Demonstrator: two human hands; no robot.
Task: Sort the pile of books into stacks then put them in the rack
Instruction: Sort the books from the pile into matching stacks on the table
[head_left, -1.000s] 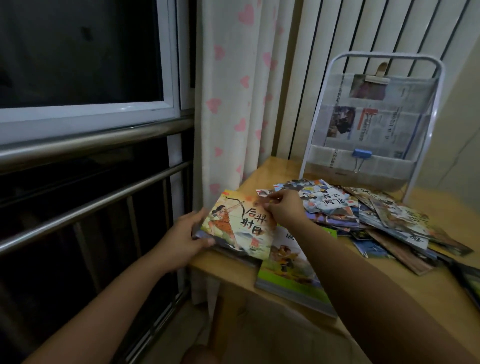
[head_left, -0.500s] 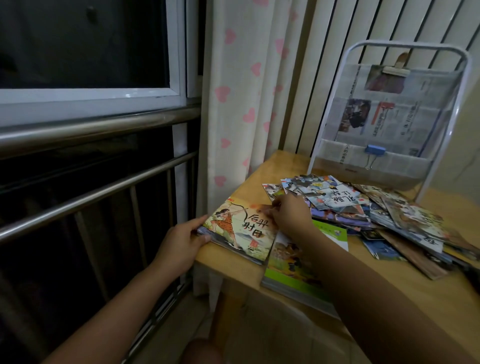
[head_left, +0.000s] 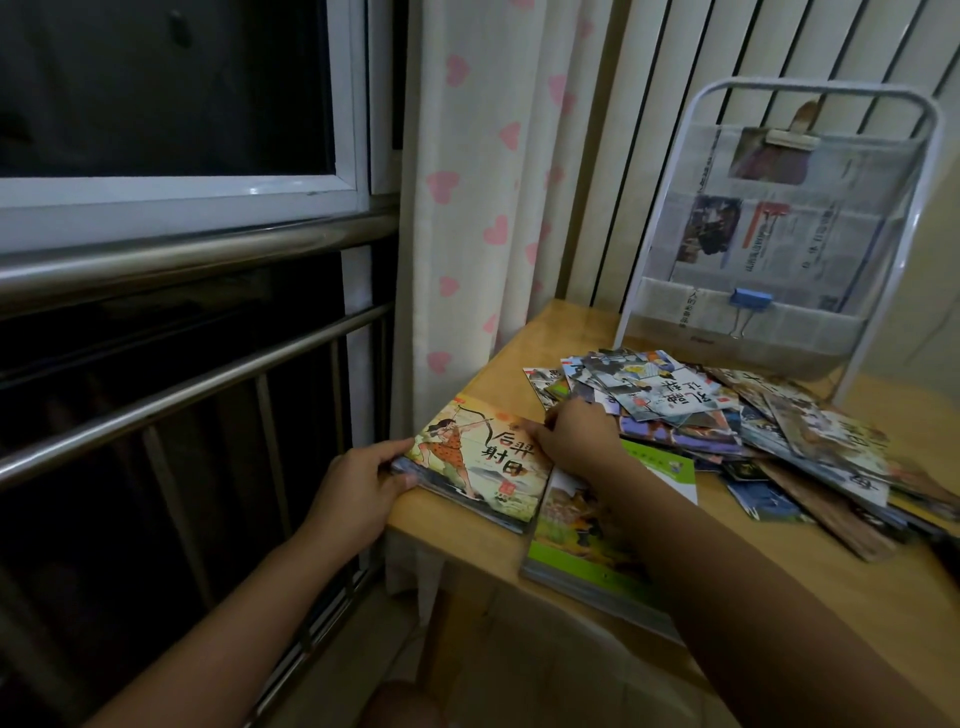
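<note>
A small stack of picture books topped by an archer book (head_left: 478, 462) lies at the near left corner of the wooden table (head_left: 810, 587). My left hand (head_left: 363, 483) grips the stack's left edge. My right hand (head_left: 576, 436) rests on its far right corner, fingers bent on the cover. A second stack with a green cover (head_left: 592, 545) lies right of it, partly under my right forearm. A loose pile of books (head_left: 727, 426) spreads across the table's middle. The white wire rack (head_left: 779, 228), lined with newspaper, stands at the back.
A curtain with pink hearts (head_left: 483, 208) hangs just left of the table. Metal window rails (head_left: 182, 395) run along the left. A blue binder clip (head_left: 750, 301) holds the newspaper on the rack. The green stack overhangs the table's front edge.
The archer book stack has settled flat onto the table corner, with both hands staying on its edges. The view has shifted slightly right and down.
</note>
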